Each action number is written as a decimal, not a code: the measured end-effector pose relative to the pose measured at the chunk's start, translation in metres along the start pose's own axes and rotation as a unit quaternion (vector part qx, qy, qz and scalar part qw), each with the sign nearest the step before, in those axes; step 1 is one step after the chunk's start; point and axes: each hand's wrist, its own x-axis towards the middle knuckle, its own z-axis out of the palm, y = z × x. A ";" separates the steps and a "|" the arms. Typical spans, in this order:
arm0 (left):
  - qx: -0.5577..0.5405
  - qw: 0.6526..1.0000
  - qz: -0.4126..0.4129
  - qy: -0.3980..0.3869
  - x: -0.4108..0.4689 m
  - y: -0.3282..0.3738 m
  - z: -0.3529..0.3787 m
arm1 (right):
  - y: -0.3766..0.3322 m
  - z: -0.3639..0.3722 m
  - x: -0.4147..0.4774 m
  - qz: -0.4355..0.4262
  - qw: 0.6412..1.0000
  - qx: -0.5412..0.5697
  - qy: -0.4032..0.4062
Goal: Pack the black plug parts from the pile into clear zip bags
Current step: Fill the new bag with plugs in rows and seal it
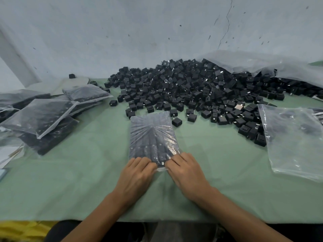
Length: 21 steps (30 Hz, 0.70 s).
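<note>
Left hand (138,173) and right hand (185,172) are side by side, knuckles up, fingers curled down. Both pinch the near edge of the filled zip bag (153,137). Thumbs hidden under the hands, can't tell how they sit. Index knuckles nearly touch, with a small strip of clear plastic showing between them.

The bag lies flat on the green table cover (87,180), long axis running 6 to 12 o'clock, packed with black plug parts in rows. The plastic is wrinkled and shiny on its right half.

Loose plug (177,121) sits just beside the bag's far right corner, at about 1 o'clock from the hands. Behind it the pile of black plug parts (192,88) spreads from 12 to 2 o'clock, its near fringe almost touching the bag's far end. Some parts show metal prongs.

At 3 o'clock is a stack of empty clear bags (293,140), flat, its far left corner overlapping the pile's edge. At 2 o'clock a large clear plastic sheet (262,63) drapes over the back of the pile.

At 9 to 10 o'clock is a heap of filled bags (40,117), stacked crookedly, well apart from the hands. White papers (8,154) lie at the left edge. A beige board (75,82) is at 11 o'clock with one black piece (71,76) on it.

Grey scuffed wall (122,32) runs along the back. Yellow item (21,229) at 7 o'clock below the table edge, blurred.
</note>
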 end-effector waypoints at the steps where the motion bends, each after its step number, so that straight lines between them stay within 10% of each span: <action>1: -0.003 1.000 0.003 0.001 0.000 0.000 0.000 | 0.000 0.000 0.000 0.000 1.000 0.000 0.002; 21: -0.023 0.997 0.051 -0.053 0.008 -0.002 -0.009 | 0.000 -0.009 0.001 0.018 1.000 0.010 -0.016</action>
